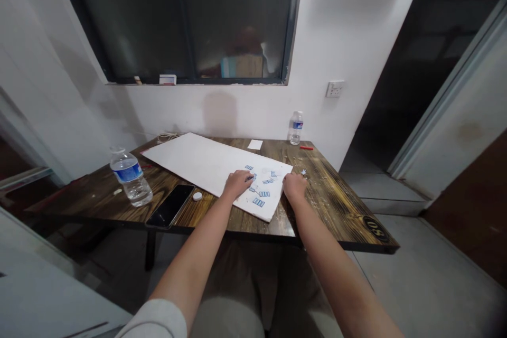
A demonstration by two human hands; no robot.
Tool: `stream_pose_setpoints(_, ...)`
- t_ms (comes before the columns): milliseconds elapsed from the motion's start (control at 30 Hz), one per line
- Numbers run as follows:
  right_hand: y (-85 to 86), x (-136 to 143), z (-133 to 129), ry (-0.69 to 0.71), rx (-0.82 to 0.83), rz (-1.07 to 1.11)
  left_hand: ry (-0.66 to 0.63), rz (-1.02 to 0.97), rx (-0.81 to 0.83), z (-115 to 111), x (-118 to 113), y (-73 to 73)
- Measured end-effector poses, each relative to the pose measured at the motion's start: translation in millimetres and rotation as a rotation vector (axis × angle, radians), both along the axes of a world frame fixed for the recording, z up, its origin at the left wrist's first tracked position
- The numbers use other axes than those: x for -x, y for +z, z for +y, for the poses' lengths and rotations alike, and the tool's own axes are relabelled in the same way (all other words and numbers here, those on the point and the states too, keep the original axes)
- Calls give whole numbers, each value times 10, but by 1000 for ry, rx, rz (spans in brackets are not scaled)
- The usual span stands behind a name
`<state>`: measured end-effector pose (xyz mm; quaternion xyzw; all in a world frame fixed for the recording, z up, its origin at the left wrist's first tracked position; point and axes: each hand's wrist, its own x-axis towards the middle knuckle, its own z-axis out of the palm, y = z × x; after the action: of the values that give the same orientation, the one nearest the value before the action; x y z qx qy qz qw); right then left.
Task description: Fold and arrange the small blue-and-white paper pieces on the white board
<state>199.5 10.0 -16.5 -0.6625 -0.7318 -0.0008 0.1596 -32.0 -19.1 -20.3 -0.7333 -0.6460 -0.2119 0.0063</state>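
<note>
The left arm slanted from 7 o'clock toward 1 o'clock, its forearm bare, and ended in the left grip, back upward, with fingers curled toward 3 o'clock. The right arm slanted from 5 o'clock toward 11 o'clock. The right grip was bent inward, fingertips hidden. The 2 grips sat near each other, apart.

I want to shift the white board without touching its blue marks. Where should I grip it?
Probably the near long edge of the white board, left of the left hand, from the front: the board lies flat, bare there, while the blue marks cluster toward its right end.
</note>
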Motion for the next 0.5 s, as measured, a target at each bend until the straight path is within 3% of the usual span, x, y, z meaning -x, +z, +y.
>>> stream_pose_setpoints(500, 50, -8, -5, 79, 63, -34, 18, 6, 5, -5, -11, 7)
